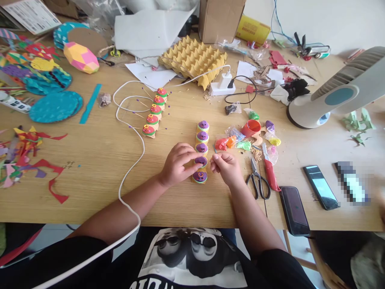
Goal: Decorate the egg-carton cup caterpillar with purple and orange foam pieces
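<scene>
In front of me stands an egg-carton strip (pixel 202 137), its row of bumps topped with purple clay over pale green, with small dark dots. A yellow ring sits on the nearest bump. My left hand (pixel 180 163) reaches in from the left; its thumb and index finger rest at either side of the second-nearest bump, steadying the strip. My right hand (pixel 226 165) is closed in a pinch just right of the strip; whatever its fingertips hold is too small to make out. Farther left lies a similar strip with red and green clay (pixel 152 119), with thin sticks poking from its sides.
Right of my hands lie black-handled scissors (pixel 258 180), a red-handled knife (pixel 270 170), clay packets (pixel 222 143) and an orange-red cup (pixel 251 128). Phones (pixel 294 210) lie near the right edge. A white cable (pixel 132 160) crosses my left side. A fan (pixel 333 96) and egg tray (pixel 192 60) stand behind.
</scene>
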Demonstrator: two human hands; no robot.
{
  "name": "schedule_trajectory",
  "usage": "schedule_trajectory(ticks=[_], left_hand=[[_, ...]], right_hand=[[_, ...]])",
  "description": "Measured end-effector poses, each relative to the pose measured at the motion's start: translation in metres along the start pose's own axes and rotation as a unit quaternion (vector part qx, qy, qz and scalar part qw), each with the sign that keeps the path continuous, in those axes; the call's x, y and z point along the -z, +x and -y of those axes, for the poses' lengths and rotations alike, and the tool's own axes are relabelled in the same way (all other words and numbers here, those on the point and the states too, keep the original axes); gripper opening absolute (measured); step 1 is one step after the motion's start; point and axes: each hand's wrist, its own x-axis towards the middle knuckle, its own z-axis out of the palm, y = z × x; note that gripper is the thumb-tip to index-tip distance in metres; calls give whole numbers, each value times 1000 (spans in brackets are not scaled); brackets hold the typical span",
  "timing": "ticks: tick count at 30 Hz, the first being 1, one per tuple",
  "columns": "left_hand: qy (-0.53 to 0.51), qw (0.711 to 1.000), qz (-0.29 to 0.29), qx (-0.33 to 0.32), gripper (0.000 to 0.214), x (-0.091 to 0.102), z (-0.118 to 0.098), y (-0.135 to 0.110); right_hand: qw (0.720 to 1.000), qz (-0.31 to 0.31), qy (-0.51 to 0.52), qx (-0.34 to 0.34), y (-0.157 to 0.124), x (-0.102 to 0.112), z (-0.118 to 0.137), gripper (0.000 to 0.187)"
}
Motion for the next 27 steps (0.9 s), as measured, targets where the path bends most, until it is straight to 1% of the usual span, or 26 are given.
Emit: schedule_trajectory(ticks=[3,6,11,14,18,22,24,27], left_hand=[[-5,1000,-2,-4,32,0,-1,1],[-13,1000,0,-5,32,0,0,1],[-25,999,18,-12,31,0,2,0],[-27,999,21,-21,27,0,2,-1],[-31,999,8,-21,17,1,1,0],[-34,999,3,-12,11,1,0,0],[-36,999,11,-13,15,1,0,0],[-35,999,20,-18,22,0,0,-1]], right_hand=[[1000,15,-5,8,0,-1,1,38],[999,36,-30,-2,-2,-4,4,43],[993,70,-86,31,-5,-9,9,47],[991,81,-102,41,-6,-10,10,47],[987,109,-105,50,-7,-9,10,50],[992,98,-76,27,-6,-8,6,48],[993,93,-75,22,-6,-9,5,47],[989,103,-98,33,-7,-10,4,47]])
